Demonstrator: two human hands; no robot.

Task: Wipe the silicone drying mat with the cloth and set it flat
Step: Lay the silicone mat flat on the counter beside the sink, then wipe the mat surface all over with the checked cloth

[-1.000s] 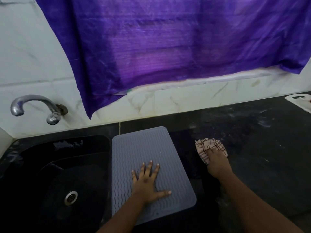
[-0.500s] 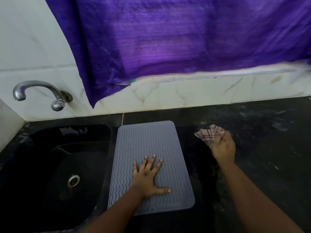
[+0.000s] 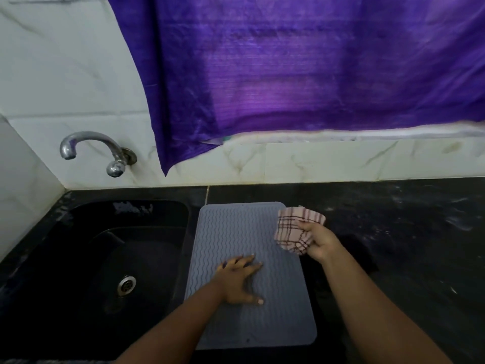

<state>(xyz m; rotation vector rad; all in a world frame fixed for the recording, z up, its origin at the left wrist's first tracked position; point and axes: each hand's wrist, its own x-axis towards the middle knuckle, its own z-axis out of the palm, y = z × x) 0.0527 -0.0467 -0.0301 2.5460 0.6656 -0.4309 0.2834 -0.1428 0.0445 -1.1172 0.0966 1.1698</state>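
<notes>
Grey ribbed silicone mat (image 3: 244, 232) ran lengthwise away under the flat, released left hand (image 3: 240, 279), while the right hand (image 3: 319, 241) gripped the bunched checked cloth (image 3: 294, 229) at its far right edge.

The left hand (image 3: 240, 281) lies palm down, fingers spread toward one o'clock. The right hand (image 3: 319, 241) is curled closed, seemingly raised, forearm running toward five o'clock.
</notes>
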